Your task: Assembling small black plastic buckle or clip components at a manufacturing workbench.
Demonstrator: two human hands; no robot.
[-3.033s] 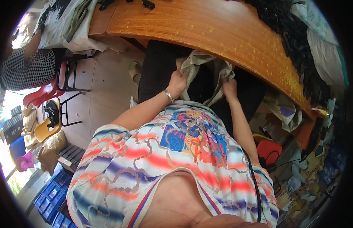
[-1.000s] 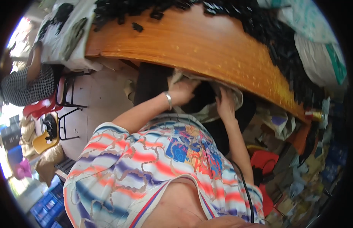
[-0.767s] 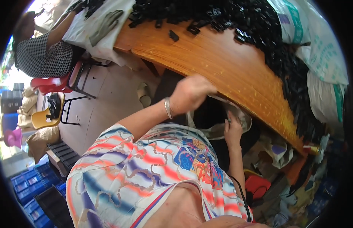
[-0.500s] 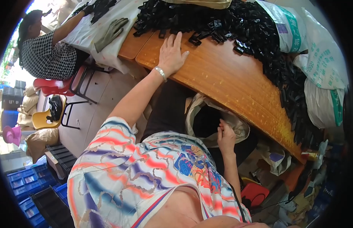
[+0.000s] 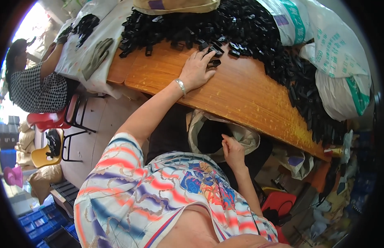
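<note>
My left hand lies on the wooden table, palm down with its fingers stretched out. Its fingertips reach the near edge of a big pile of small black plastic pieces. One loose black piece sits right beside the fingers. My right hand hovers at the mouth of a pale woven sack in my lap, fingers loosely bent and apart, with nothing visible in them. The inside of the sack looks black, and I cannot make out its contents.
Stuffed white sacks stand behind the pile at the right. At the left, a person sits by a cloth-covered table with a grey glove on it. A yellow chair and blue crates are on the floor.
My left hand has moved forward along the table to the black pieces, its fingertips now reaching them. The right hand stays by the sack, its fingers bent more. The whole view has shifted.
</note>
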